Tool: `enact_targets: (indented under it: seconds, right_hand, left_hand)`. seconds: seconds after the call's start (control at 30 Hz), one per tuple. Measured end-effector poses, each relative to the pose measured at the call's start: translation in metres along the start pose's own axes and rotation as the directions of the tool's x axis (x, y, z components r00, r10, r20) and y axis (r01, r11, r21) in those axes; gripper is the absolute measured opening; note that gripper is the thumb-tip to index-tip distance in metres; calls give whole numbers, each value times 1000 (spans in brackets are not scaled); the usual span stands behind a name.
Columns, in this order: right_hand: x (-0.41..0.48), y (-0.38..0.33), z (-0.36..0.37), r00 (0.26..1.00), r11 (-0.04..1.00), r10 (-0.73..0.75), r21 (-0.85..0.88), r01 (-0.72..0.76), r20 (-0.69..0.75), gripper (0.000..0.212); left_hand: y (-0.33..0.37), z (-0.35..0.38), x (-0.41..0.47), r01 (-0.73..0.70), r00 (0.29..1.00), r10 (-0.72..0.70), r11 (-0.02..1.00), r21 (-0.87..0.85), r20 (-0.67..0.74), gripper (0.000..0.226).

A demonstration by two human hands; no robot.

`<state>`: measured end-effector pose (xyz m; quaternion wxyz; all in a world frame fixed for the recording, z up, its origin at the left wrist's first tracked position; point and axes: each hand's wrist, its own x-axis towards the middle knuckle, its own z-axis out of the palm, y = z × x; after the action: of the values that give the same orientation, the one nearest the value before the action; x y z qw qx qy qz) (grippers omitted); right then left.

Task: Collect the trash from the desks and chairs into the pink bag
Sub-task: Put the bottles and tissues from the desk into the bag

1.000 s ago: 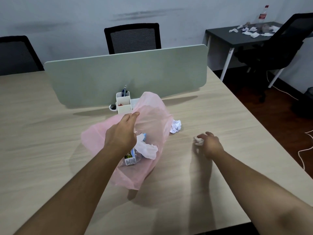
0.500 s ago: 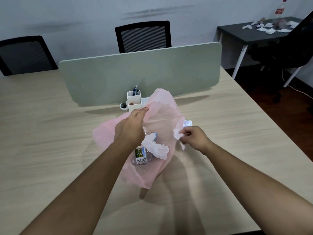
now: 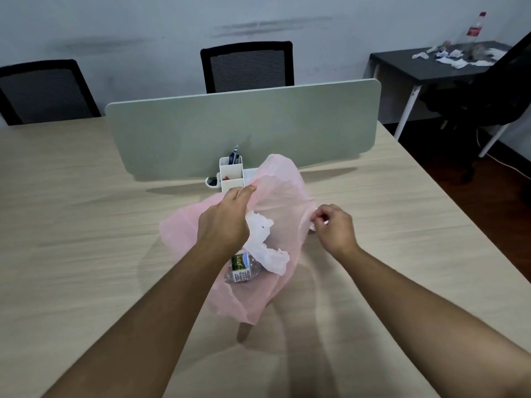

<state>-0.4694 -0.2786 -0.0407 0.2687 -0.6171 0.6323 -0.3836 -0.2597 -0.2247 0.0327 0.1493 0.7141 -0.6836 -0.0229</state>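
Pale wood worktop [image 3: 86,254] fills most of the view, and near its middle the bag [image 3: 287,196] is held with its pink mouth raised and open. Its far rim is pinched by the left hand [image 3: 227,222], whose fingers [image 3: 247,189] are curled round the thin film. Through the film a clear bottle [image 3: 242,267] and a crumpled tissue [image 3: 264,242] can be seen already inside. The right hand [image 3: 334,228] is placed just beside the bag's right edge. Its fingers are curled tight, and a small white scrap [image 3: 311,228] appears to be pinched in them, though little of it is shown.

The step in hand is judged to be the dropping of this scrap into the bag. For the next move, the right hand would need to be brought over the open mouth and its fingers loosened there. Meanwhile the rim would have to be held up by the left hand, so that the film is not folded shut.

Just behind the bag a white organiser [image 3: 231,175] with pens is set against a grey divider [image 3: 244,124]; it is not trash and is best left alone. Beyond the divider a black chair [image 3: 247,67] is seen, its seat hidden. Well apart, at the far right, a dark desk [image 3: 402,64] is strewn with papers [image 3: 454,57] and carries a red-label bottle [image 3: 475,30], so much of the collecting is judged to be undone.
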Motion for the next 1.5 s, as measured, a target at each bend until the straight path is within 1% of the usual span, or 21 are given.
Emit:
enact_targets:
  seconds: [0.07,0.13,0.23,0.3,0.33,0.4,0.47,0.57,0.67,0.73,0.8,0.93,1.07,1.1,1.17,1.23,1.27,1.33,1.4,1.47,1.5]
  right_hand:
    - [14,22,-4,996,992,85,-95,-83,20,23]
    - [27,42,-1,978,963,145,-250,-104,148,31]
    - [43,54,9,921,874,173,-486,19,348,61]
    - [51,52,17,882,800,195,-590,110,429,73]
    - [53,52,20,864,774,207,-617,142,459,73]
    - [55,54,28,842,743,207,-640,196,498,63]
    - [49,58,33,851,754,209,-634,174,482,47]
    - [30,68,36,904,787,178,-607,106,389,27]
    - [15,76,29,922,823,157,-564,76,354,20]
    - [8,75,20,941,863,160,-506,13,297,18]
    - [0,69,8,973,921,138,-384,-58,184,15]
    - [-20,41,-9,1000,997,10,-81,-10,-5,15]
    - [-41,-9,1,996,992,-80,104,75,45,19]
    - [-45,-22,6,991,983,-97,163,81,93,20]
    - [-51,-42,20,954,963,-154,256,86,259,22]
    - [-53,-48,32,883,971,-197,206,117,426,24]
    - [-53,-48,37,875,979,-188,161,128,446,23]
    - [-53,-43,40,928,991,-121,95,94,352,18]
    - [-57,-33,39,985,998,-31,55,22,167,14]
    - [-61,-21,40,998,999,47,-10,-47,52,12]
    - [-63,-15,41,994,994,96,-49,-93,57,14]
  left_hand:
    - [0,1,1,-2,1000,2,1000,-5,-8,76]
    - [-1,3,2,-7,1000,7,1000,-6,-13,75]
    - [-2,3,2,-15,1000,15,1000,-7,-19,74]
    - [-3,4,3,-2,1000,1,1000,-7,-21,74]
    - [-3,4,3,2,1000,-2,1000,-6,-22,74]
    - [-3,4,4,-1,1000,1,1000,-4,-28,75]
    - [-4,3,6,4,999,-5,1000,-10,-33,75]
    - [-3,3,6,11,1000,-12,1000,-11,-27,75]
    - [0,1,5,11,1000,-11,1000,-12,-23,75]
    - [2,0,3,16,1000,-16,1000,-16,-17,75]
    - [3,-2,1,13,1000,-14,1000,-22,-18,75]
    - [3,-6,-4,17,1000,-17,1000,-18,-2,75]
    - [1,-14,-8,39,999,-39,999,7,19,75]
    - [1,-16,-10,42,999,-42,999,11,22,75]
    - [1,-20,-13,34,999,-34,999,20,16,75]
    - [0,-23,-15,25,1000,-25,999,36,0,74]
    - [-1,-25,-15,24,1000,-24,999,41,-10,74]
    - [-5,-28,-16,25,999,-24,999,40,-21,74]
    - [-10,-29,-17,27,999,-27,999,34,-22,75]
    - [-17,-29,-21,35,999,-34,999,30,-32,75]
    - [-20,-28,-23,41,999,-40,999,29,-34,75]
